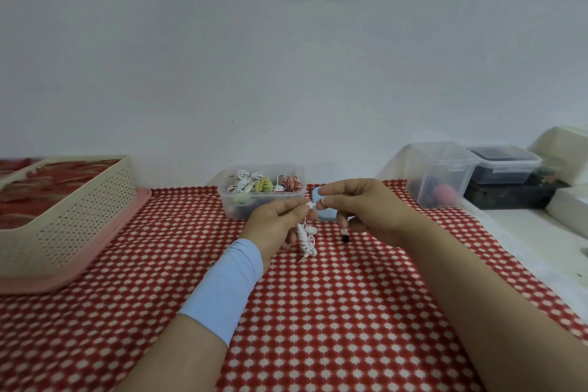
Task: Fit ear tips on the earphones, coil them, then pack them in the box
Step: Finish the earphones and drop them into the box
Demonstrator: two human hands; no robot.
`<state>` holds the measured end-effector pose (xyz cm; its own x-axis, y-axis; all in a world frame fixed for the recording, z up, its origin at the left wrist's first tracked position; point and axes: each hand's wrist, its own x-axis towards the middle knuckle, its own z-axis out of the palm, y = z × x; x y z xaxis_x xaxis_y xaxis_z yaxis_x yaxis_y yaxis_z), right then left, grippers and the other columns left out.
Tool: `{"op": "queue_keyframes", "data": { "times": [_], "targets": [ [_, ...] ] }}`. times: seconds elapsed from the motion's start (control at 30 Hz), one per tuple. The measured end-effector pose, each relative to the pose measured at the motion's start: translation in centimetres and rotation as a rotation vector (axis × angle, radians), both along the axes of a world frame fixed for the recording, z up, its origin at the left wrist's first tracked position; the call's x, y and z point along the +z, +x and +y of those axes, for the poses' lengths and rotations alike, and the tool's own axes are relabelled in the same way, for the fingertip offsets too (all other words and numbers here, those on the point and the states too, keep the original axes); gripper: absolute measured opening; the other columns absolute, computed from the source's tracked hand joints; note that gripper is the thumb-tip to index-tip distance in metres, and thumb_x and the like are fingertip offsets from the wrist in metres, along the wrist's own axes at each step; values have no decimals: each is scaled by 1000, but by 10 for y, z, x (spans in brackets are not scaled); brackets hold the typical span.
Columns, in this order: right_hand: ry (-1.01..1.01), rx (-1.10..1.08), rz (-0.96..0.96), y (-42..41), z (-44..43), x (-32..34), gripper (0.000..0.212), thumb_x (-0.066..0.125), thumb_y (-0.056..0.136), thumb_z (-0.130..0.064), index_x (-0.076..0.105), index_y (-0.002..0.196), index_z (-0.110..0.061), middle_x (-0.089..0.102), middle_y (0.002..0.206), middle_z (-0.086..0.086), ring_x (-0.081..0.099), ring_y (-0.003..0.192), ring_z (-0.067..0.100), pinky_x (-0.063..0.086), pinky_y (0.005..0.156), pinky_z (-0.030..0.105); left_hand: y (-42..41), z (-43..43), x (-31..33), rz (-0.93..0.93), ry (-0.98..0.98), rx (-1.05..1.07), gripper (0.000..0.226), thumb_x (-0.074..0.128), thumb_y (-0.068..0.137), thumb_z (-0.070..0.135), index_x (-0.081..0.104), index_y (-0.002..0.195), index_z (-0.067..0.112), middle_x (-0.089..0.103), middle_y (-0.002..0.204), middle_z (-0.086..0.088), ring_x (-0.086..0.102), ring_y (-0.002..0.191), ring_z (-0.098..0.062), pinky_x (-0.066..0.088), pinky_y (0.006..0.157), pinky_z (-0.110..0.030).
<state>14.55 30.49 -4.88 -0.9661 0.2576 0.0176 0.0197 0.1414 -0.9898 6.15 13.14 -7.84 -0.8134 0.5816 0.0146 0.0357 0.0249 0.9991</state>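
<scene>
My left hand [276, 219] pinches one earbud of a white earphone [306, 240]; its coiled cable, second bud and jack hang below the fingers. My right hand [366, 210] pinches a small white ear tip [313, 206] against that earbud, fingertip to fingertip with the left. A black ear tip [345, 238] lies on the cloth under the right hand. Behind the hands a small light-blue box [322, 215] is partly hidden. A clear tub [261, 190] of several coiled earphones stands further back.
A red-and-white patterned cloth [318, 312] covers the table. A beige lattice basket [73, 216] on a pink tray [95, 261] is at the left. Clear lidded containers [440, 173] and a dark box [509, 194] stand at the right, by a white surface.
</scene>
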Motion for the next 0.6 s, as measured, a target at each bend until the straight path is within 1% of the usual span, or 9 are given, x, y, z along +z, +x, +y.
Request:
{"op": "queue_keyframes", "data": {
  "times": [0.1, 0.2, 0.27, 0.37, 0.47, 0.6],
  "targets": [
    [-64, -14, 0, 0, 2, 0, 14, 69, 94, -10, 77, 105, -10, 78, 101, 10, 58, 59, 14, 36, 45, 22, -1, -1, 1, -21, 26, -7, 16, 63, 94, 21, 71, 108, 17, 77, 94, 1, 46, 49, -9, 36, 45, -16],
    [-135, 45, -27, 2, 1, 0, 14, 68, 93, -9, 79, 102, -9, 76, 93, 9, 57, 58, 13, 36, 42, 21, 0, -2, 2, -3, 13, -28, 15, 64, 94, 23, 72, 106, 19, 76, 95, 1, 49, 53, -9, 36, 47, -17],
    [-122, 97, -53, 2, -1, 1, 16, 67, 93, -7, 77, 105, -5, 73, 91, 11, 55, 57, 14, 36, 41, 20, 1, -2, 2, 27, 13, -27, 13, 63, 94, 24, 73, 102, 21, 76, 95, 1, 50, 56, -11, 37, 48, -17],
    [-116, 118, -66, 2, -1, 1, 19, 66, 94, -6, 75, 110, -2, 74, 95, 15, 56, 58, 15, 39, 41, 21, 1, -2, 4, 49, 28, -16, 11, 63, 94, 21, 74, 97, 20, 76, 91, 0, 46, 54, -9, 37, 45, -15],
    [-128, 111, -59, 1, -2, 1, 15, 66, 94, -5, 77, 104, -4, 72, 92, 15, 57, 57, 15, 38, 40, 20, 1, -3, 3, 28, 39, -46, 11, 63, 94, 21, 74, 96, 18, 76, 90, -2, 46, 54, -9, 37, 45, -15],
    [-178, 109, -46, 1, -5, 0, 13, 64, 94, -2, 76, 98, -6, 70, 82, 9, 56, 57, 13, 35, 38, 19, 0, -2, 3, 11, 45, -63, 11, 63, 94, 19, 73, 97, 15, 76, 91, -5, 46, 55, -10, 37, 45, -16]
  ]
}}
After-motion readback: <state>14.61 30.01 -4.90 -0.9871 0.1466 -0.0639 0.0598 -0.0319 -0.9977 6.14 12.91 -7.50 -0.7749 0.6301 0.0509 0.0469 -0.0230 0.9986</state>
